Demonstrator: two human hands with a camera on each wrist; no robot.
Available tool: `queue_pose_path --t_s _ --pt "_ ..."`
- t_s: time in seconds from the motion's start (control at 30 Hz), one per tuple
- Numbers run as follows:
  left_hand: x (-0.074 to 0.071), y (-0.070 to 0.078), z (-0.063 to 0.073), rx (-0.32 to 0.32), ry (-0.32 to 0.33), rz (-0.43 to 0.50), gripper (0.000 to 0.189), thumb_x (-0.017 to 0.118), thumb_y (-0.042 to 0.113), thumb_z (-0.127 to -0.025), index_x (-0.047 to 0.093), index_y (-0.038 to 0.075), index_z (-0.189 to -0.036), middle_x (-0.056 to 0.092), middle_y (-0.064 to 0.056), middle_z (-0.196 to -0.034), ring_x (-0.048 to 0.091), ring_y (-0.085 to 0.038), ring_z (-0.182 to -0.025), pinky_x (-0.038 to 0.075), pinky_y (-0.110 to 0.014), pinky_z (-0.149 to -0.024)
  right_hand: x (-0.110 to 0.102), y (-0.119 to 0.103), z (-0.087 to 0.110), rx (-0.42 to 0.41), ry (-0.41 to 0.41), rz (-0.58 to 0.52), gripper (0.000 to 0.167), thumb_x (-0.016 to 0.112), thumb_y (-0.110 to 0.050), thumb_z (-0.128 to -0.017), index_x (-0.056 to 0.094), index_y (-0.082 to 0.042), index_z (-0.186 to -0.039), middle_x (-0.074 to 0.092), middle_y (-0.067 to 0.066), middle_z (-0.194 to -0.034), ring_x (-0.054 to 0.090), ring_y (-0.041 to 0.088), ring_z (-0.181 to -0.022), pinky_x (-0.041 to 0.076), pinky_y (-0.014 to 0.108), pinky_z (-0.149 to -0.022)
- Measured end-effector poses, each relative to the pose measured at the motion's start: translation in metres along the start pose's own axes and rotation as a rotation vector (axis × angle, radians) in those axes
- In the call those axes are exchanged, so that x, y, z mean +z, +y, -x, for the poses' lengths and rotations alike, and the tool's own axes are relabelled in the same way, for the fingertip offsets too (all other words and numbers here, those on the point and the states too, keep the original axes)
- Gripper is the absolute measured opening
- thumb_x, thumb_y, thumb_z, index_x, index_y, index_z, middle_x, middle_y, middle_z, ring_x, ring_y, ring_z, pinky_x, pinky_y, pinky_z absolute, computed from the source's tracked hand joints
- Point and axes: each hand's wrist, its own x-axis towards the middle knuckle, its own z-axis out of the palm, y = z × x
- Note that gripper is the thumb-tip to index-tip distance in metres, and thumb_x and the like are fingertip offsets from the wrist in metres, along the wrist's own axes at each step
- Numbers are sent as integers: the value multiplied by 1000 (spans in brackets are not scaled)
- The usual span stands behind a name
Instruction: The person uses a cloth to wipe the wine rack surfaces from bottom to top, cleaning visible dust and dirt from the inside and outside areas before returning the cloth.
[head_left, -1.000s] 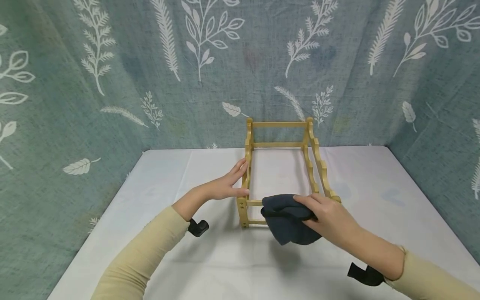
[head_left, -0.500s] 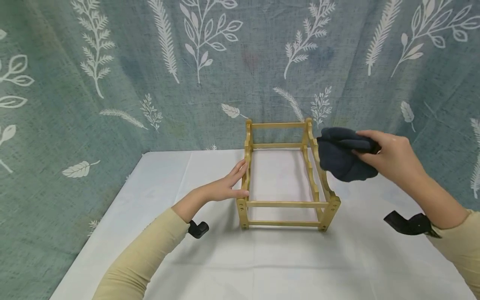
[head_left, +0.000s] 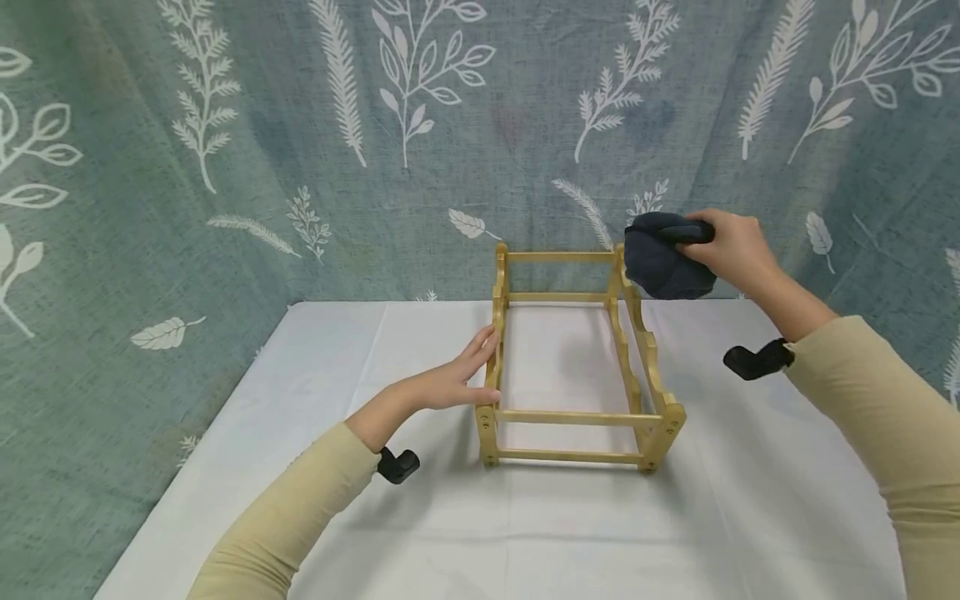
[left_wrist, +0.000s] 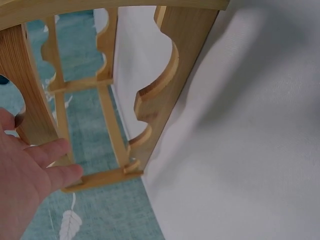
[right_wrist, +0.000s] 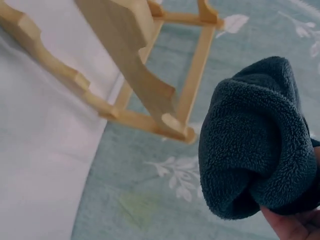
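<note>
A wooden rack [head_left: 577, 418] with scalloped side boards stands on the white-covered table. Against its left side my left hand [head_left: 457, 379] rests, fingers extended and spread along the board. The left wrist view has these fingers [left_wrist: 62, 175] lying across the wooden side board [left_wrist: 35, 95]. My right hand [head_left: 735, 246] pinches a folded dark blue terry cloth [head_left: 663, 262], held up in the air near the rack's far right corner. In the right wrist view the cloth [right_wrist: 250, 140] bunches in thick folds, with fingertips under its lower edge and most of the hand out of frame.
A green-blue curtain [head_left: 420, 208] with white leaf prints hangs behind the table and on both sides. The white tabletop [head_left: 585, 533] extends in front of the rack. Black straps [head_left: 757, 360] sit at both wrists.
My right hand has carried the cloth from the rack's near rail out to the right, then up and back to its far right corner. The left hand has stayed on the rack.
</note>
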Motion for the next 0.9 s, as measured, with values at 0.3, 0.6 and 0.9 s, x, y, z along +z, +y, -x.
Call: queue_pose_path --t_s 0.3,0.6,0.9 --pt "5 2 7 7 6 1 100 47 67 -81 -13 21 -146 -27 5 -149 -13 -20 -139 15 -52 -109 56 -41 -46 -22 -149 11 47 60 -16 -89 47 0 -131 47 28 -128 47 42 -112 41 52 -90" --pt "3 2 8 3 17 -21 107 42 75 -76 -10 15 -147 -24 3 -150 -9 -20 -140 16 -50 -110 137 -88 -66 -106 -341 281 35 60 -15 -89 53 -5 -121 57 18 -119 55 34 -105 45 47 -86" --pt "7 0 9 7 31 -19 102 44 71 -80 -9 16 -147 -24 7 -150 -6 -21 -140 18 -50 -109 212 -96 -73 -126 -298 325 46 63 -16 -88 48 -7 -130 57 17 -120 58 31 -104 49 41 -84"
